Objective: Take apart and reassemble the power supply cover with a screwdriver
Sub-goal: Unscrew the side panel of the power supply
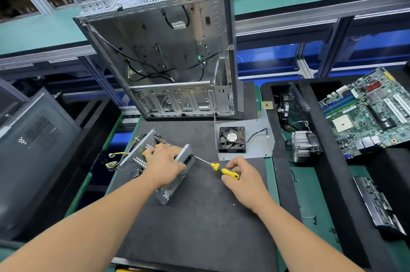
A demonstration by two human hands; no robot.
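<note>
The power supply (155, 165) lay on the dark mat (199, 216), in front of the open computer case (168, 54), with its cable bundle (115, 159) hanging off the left edge. The left hand (163, 164) pressed on its top, fingers curled over the perforated cover. The box looked rigid and rather heavy, but the thin sheet edges could cut, so holding the flat faces seemed safest. The screwdriver (216, 166) touched the right end face with its tip. The right hand (240, 177) pinched the yellow handle; it looked smooth and could slip.
</note>
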